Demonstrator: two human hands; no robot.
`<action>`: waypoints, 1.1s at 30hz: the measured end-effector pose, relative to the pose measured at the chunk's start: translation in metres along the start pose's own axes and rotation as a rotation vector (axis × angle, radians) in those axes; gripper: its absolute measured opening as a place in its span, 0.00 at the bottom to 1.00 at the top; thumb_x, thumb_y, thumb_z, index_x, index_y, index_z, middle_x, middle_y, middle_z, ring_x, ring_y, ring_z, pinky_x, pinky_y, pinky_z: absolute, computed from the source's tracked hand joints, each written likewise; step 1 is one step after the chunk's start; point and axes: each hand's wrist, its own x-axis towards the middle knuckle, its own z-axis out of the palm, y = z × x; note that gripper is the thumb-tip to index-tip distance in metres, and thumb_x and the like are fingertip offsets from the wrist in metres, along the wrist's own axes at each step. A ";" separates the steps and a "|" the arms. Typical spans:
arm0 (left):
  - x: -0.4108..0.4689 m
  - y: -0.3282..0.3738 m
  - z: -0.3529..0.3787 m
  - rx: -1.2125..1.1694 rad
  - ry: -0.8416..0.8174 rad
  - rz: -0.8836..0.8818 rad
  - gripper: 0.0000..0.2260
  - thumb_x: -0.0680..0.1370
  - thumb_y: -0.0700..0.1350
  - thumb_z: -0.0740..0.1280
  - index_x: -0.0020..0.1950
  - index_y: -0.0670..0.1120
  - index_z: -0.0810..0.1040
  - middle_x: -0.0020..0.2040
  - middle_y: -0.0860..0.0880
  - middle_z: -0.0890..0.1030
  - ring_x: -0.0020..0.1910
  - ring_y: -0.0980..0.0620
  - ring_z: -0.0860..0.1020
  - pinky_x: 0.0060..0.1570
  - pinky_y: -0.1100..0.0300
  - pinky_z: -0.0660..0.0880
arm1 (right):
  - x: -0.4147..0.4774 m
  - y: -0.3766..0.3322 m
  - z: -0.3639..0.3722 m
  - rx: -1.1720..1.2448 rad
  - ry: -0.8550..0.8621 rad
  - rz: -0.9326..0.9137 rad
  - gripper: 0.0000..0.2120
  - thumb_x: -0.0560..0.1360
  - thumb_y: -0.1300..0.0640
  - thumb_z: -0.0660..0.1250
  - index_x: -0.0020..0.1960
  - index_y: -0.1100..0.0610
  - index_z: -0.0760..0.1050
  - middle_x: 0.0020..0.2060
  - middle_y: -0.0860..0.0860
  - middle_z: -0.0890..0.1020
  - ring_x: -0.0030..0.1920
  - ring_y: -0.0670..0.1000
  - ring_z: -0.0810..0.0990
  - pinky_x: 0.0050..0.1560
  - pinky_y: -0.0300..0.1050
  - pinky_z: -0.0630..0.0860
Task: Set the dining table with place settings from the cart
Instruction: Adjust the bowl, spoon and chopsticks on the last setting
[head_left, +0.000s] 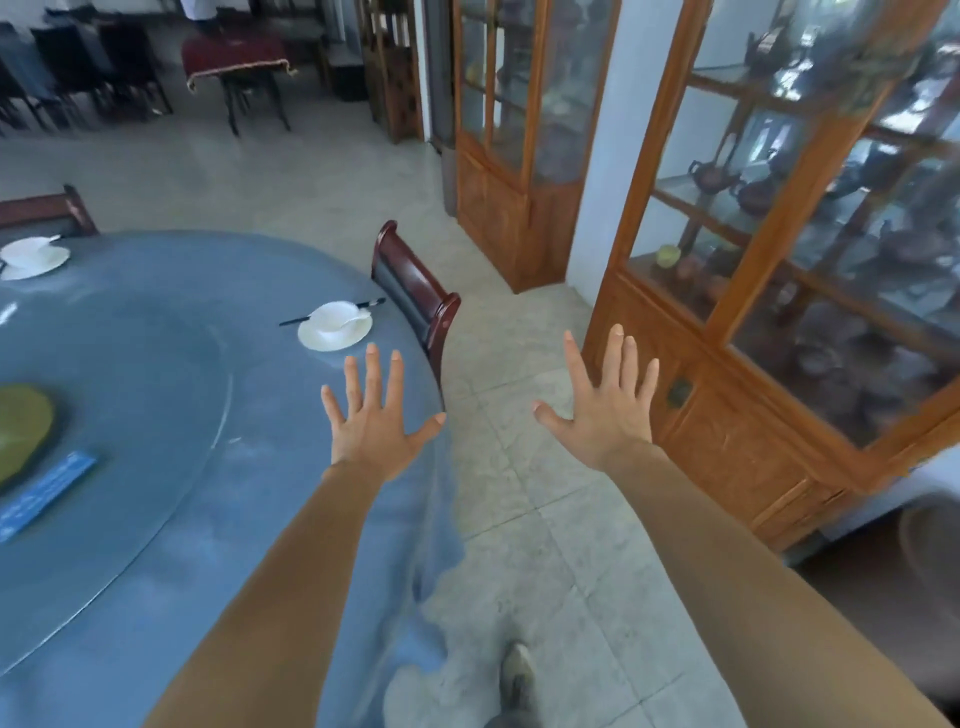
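Your left hand (371, 421) and right hand (605, 410): fingers spread, holding nothing | risk: walking past, you may knock the chair (415, 291) or bowl (337, 317).

Location type: restaurant dining room. Indicators: a large round dining table (156, 338) under a blue cloth, fitted with a glass turntable (130, 415); white place settings (335, 330) (plate, bowl, spoon, chopsticks) laid near its edge, one beside a dark wooden chair (415, 291); a further table with a red cloth (234, 54) and rows of dark chairs (78, 67) at the far end; glass-fronted wooden display cabinets (769, 291) holding teapots (711, 176); a tiled floor (519, 467).
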 end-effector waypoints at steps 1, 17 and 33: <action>0.028 0.007 0.006 -0.013 -0.005 -0.009 0.47 0.73 0.77 0.47 0.85 0.52 0.41 0.85 0.47 0.39 0.84 0.39 0.41 0.77 0.28 0.46 | 0.027 0.008 0.001 -0.013 -0.011 -0.014 0.46 0.76 0.23 0.49 0.83 0.41 0.32 0.83 0.64 0.35 0.84 0.67 0.38 0.80 0.72 0.39; 0.356 0.063 0.065 0.023 0.060 -0.217 0.44 0.76 0.75 0.47 0.85 0.50 0.46 0.86 0.45 0.46 0.84 0.39 0.45 0.76 0.27 0.48 | 0.419 0.050 0.077 0.045 -0.078 -0.226 0.44 0.74 0.20 0.41 0.81 0.37 0.29 0.82 0.60 0.31 0.83 0.65 0.34 0.77 0.71 0.30; 0.471 -0.015 0.125 -0.199 -0.024 -1.234 0.44 0.78 0.71 0.58 0.84 0.46 0.46 0.86 0.44 0.47 0.84 0.42 0.47 0.78 0.32 0.48 | 0.701 -0.150 0.173 0.081 -0.373 -0.918 0.38 0.81 0.30 0.52 0.85 0.46 0.48 0.85 0.58 0.46 0.84 0.64 0.50 0.80 0.69 0.45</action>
